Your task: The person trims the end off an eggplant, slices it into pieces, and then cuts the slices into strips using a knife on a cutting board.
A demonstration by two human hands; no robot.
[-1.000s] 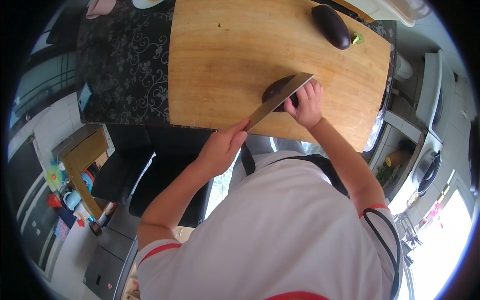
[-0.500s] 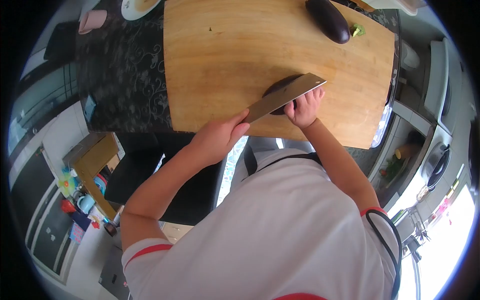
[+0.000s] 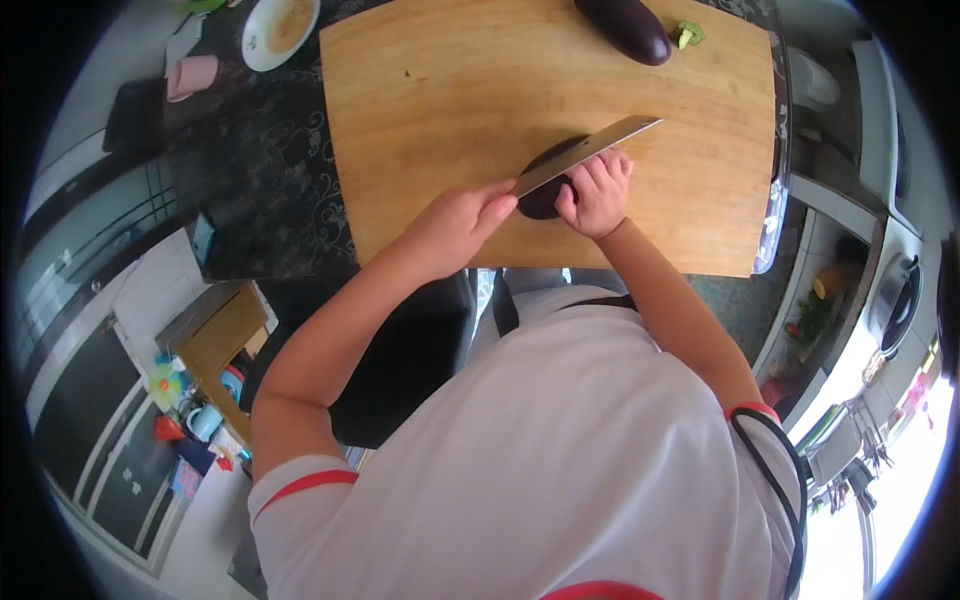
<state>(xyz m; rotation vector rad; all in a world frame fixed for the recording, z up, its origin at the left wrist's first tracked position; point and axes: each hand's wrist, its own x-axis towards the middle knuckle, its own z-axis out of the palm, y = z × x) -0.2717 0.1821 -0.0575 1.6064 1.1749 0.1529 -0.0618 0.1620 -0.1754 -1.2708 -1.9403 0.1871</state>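
My left hand [image 3: 458, 228] is closed round the handle end of a wide-bladed knife [image 3: 590, 148]. The blade slants up to the right across a dark eggplant [image 3: 541, 203] that lies on the wooden board [image 3: 430, 120]. My right hand [image 3: 598, 195] has its fingers curled on the right side of that eggplant, close under the blade, and partly hides it. Whether the edge has cut into the skin cannot be made out. Another whole eggplant [image 3: 628, 32] lies at the far edge of the board, with a green stem piece [image 3: 689, 35] beside it.
The board rests on a dark patterned table [image 3: 270, 170]. Left of the board are a white plate [image 3: 300, 42] with brownish residue and a pink cup [image 3: 191, 77]. A black chair [image 3: 410, 370] stands below the table's near edge. Pans and kitchen shelves are at the right.
The view has shifted, bringing more of the plate and cup into sight. The knife has tilted, showing less of its broad face. Both hands keep their holds.
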